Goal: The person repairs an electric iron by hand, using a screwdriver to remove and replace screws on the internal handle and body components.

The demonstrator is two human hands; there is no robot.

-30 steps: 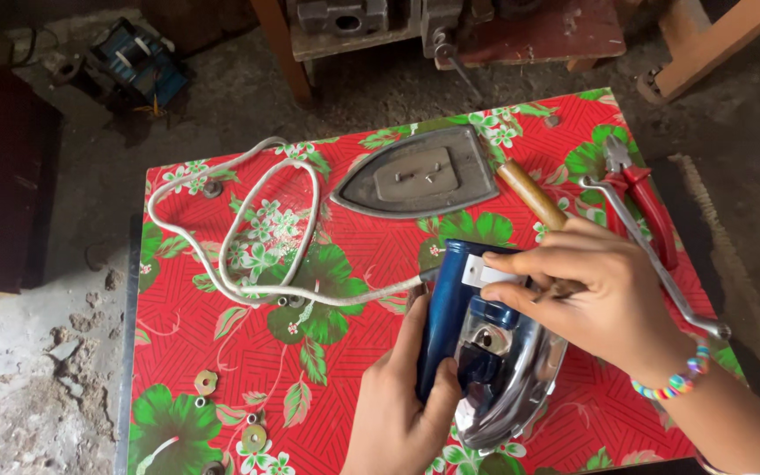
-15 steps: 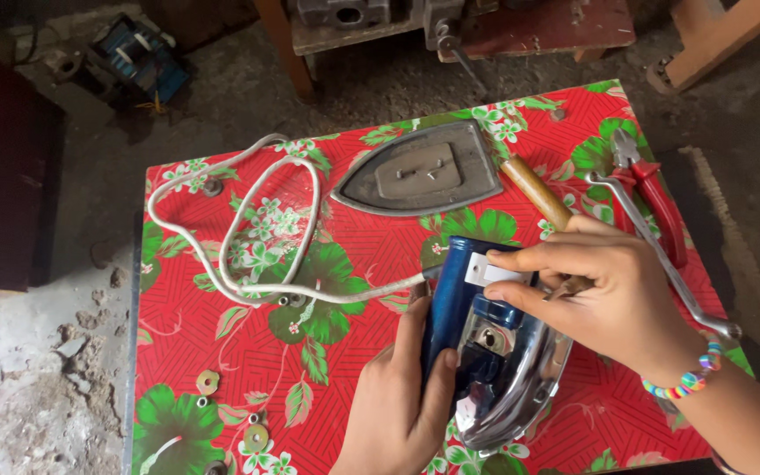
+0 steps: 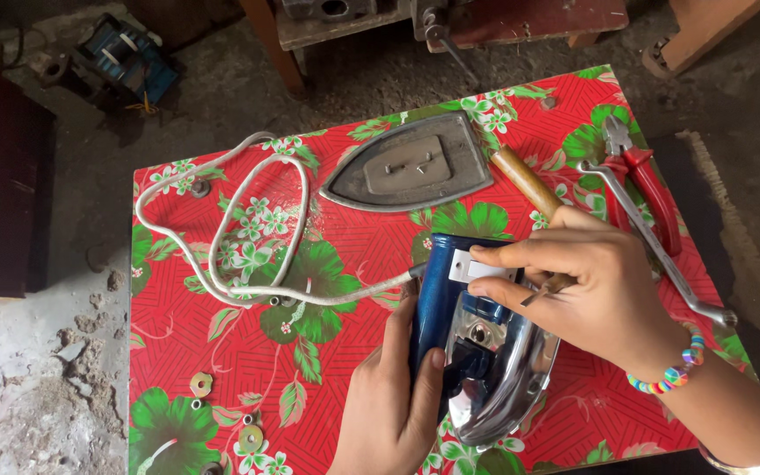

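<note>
Left hand (image 3: pixel 393 400) grip clasps side of blue-and-chrome iron housing (image 3: pixel 485 352), lying upturned on red floral counter (image 3: pixel 222 352). Right hand (image 3: pixel 591 295) grip pinches thin metal tool (image 3: pixel 545 288) over housing; tool tip hidden. Grey iron soleplate (image 3: pixel 411 165) beyond, white cord (image 3: pixel 222 237) left, red-handled pliers (image 3: pixel 639 171) right.

My table (image 3: pixel 222 352) wears a red floral cloth and stands on a rough grey concrete floor (image 3: pixel 37 387). Wooden furniture legs (image 3: pixel 266 40) stand beyond it in daylight.

Right hand (image 3: pixel 591 295) has slid slightly right — its fingers (image 3: pixel 521 257) now pinch the iron's white tab (image 3: pixel 472 266).
</note>
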